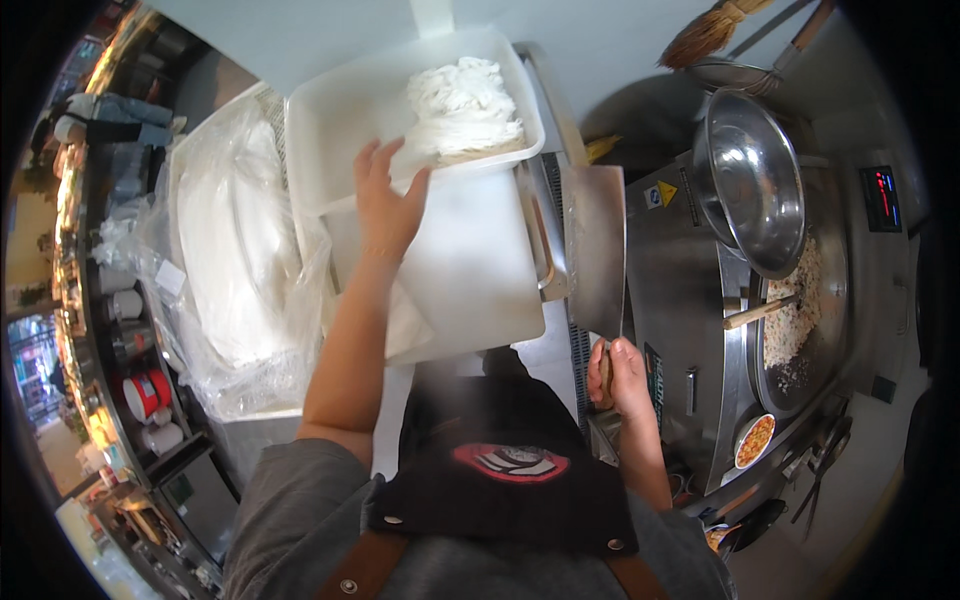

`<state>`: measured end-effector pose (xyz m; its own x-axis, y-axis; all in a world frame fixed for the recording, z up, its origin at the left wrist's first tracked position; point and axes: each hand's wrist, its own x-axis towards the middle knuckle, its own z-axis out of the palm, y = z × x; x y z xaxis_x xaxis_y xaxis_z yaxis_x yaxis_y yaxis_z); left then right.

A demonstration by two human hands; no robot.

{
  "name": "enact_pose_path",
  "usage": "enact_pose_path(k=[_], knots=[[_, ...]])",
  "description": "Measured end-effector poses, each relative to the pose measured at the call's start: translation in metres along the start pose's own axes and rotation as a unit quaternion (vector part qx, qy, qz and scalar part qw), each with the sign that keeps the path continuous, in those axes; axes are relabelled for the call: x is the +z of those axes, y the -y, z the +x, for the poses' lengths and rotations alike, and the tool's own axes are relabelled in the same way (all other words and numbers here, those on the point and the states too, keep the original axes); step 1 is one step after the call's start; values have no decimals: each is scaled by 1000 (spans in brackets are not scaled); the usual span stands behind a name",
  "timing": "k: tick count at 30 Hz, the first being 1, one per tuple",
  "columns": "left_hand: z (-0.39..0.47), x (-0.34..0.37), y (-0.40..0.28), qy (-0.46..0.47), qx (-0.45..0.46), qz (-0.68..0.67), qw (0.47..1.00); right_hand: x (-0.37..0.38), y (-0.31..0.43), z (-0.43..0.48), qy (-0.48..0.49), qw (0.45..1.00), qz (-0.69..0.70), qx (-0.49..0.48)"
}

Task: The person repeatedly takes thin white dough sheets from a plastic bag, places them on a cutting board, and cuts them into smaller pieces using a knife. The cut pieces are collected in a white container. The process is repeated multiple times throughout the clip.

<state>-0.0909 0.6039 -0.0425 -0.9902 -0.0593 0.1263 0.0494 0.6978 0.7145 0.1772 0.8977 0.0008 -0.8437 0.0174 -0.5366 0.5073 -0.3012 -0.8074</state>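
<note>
My right hand (pixel 622 375) grips a broad-bladed cleaver (pixel 596 251) by its wooden handle, the blade pointing away from me beside the board's right edge. My left hand (pixel 391 195), empty with fingers spread, hovers around the near rim of a white plastic tub (pixel 337 112); whether it touches the rim I cannot tell. Inside the tub's right half lies a folded pile of white noodles or dough sheets (pixel 465 109). A white cutting board (pixel 480 262) sits in front of the tub. Left of it, a large white mass (pixel 232 240) rests under clear plastic wrapping (pixel 300 300).
To the right, a steel bowl (pixel 757 187) stands tilted by a large wok (pixel 832 315) of fried rice-like food (pixel 791 307). A wooden handle (pixel 761 311) sticks out of it. Nearer is a bowl of diced food (pixel 754 441). Shelves with containers (pixel 146 394) line the left.
</note>
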Motion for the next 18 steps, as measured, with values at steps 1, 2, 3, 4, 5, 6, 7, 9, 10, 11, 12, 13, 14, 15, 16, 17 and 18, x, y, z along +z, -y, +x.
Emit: enact_pose_path(k=[1,2,3,4,5,6,7,9,10,11,12,13,14,15,16,17,18], knots=[[-14,-17,22,83,-56,-74,992,1,1,0,-3,1000,-5,4],[-29,-33,45,154,-86,-158,972,3,3,2,-2,1000,8,5],[-43,-47,67,208,-91,-71,971,4,4,3,-2,1000,2,5],[-59,-57,86,255,-68,4,965,6,5,5,7,1000,2,8],[-71,-63,101,306,-54,84,947,8,6,8,21,1000,15,6],[-82,-68,114,294,-16,145,945,10,6,11,35,999,11,-4],[-92,-73,123,287,9,213,934,13,7,13,38,999,-5,3],[-96,-76,131,315,3,298,901,18,7,17,51,999,-12,10],[-96,-77,132,353,-31,315,881,22,6,18,68,998,-15,2],[-94,-77,130,390,-65,330,857,26,5,18,66,997,-31,12],[-90,-78,126,413,-100,326,845,30,4,18,66,997,-36,18],[-84,-78,122,434,-133,320,832,33,3,18,67,997,-41,21],[-79,-78,117,441,-165,313,825,36,2,17,82,996,-35,18],[-77,-80,111,453,-108,321,825,39,1,16,82,995,-36,31],[-77,-81,104,451,-53,328,828,41,0,15,81,995,-48,36],[-79,-83,96,454,-3,331,827,43,-1,13,86,995,-44,38],[-80,-87,88,440,104,295,842,43,-1,13,95,994,-37,37]])
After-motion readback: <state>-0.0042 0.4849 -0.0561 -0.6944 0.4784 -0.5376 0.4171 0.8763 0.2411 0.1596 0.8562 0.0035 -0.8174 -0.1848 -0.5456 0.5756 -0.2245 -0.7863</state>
